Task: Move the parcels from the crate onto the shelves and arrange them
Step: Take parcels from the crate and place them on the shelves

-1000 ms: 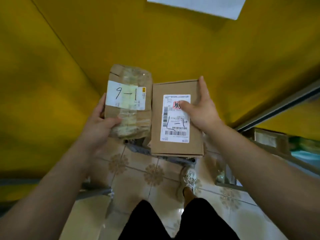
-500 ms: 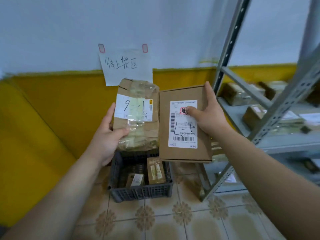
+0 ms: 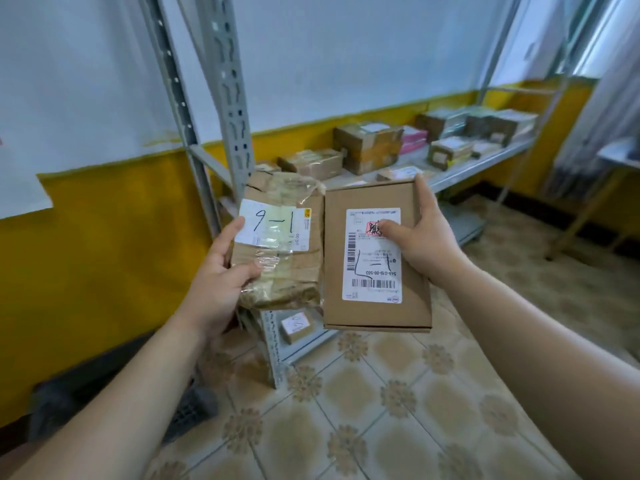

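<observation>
"What was the room like from where you stood?"

"A wall white on top and yellow below, patterned floor tiles, and grey metal shelving in the corner. The middle shelf already carried a row of brown parcels, and one small labelled parcel lay on the bottom board."

"And the person?"

"Both arms were stretched out in front of the shelving, a parcel in each hand, held side by side with their edges nearly touching."

"Which was which?"

"The left hand gripped a taped parcel, crumpled and shiny with clear tape. The thumb lay across the front and the fingers were wrapped round the left side. Its white label had '9-1' written in marker."

"The right one?"

"The right hand held a flat cardboard box. The thumb pressed on the printed shipping label, one finger ran up along the right edge, and the rest were hidden behind. The box was clean, with a barcode and some pen marks."

"Were they on the shelf?"

"No, both were in the air, in front of the shelving's near upright."

"Where was the crate?"

"The dark crate sat on the floor against the yellow wall, down by the left forearm. It was too blurred for me to see inside."
</observation>
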Demonstrator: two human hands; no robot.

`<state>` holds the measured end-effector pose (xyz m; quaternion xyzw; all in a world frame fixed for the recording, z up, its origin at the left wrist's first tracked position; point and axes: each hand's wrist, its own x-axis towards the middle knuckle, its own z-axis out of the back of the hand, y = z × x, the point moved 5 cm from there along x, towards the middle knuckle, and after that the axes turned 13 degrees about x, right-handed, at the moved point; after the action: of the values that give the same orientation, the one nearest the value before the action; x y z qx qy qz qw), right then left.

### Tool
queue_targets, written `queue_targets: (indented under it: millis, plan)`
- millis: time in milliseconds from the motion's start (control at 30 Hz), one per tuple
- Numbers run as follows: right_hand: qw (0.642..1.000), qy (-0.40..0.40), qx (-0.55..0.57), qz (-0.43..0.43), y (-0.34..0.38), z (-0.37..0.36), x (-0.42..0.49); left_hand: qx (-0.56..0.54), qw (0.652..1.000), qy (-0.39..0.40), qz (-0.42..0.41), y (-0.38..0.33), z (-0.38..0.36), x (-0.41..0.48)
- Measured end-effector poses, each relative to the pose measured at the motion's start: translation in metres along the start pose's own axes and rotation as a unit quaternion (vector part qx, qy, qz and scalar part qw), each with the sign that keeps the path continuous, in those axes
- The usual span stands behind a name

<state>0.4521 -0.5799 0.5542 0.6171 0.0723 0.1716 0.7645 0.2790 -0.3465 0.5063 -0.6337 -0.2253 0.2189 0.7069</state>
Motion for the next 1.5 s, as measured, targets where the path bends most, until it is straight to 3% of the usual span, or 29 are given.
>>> queue_targets:
  millis: [233,900,1233,1500]
  plan:
    - [0.992,-0.119,0.013,-0.037,-0.04,0.145,0.017,-0.001,0.993,0.114,-0.003,-0.017,-0.156,0.038]
    - [0.956,-0.265,0.049,-0.112,-0.128,0.349,0.22,0.042,0.965,0.258,-0.015,-0.036,-0.449,0.254]
    - [0.971,-0.213,0.063,-0.091,-0.169,0.484,0.339,0.032,0.979,0.2,-0.026,-0.046,-0.604,0.304]
    - [0.985,-0.141,0.051,-0.085,-0.18,0.531,0.439,0.045,0.992,0.122,0.001,-0.067,-0.661,0.337]
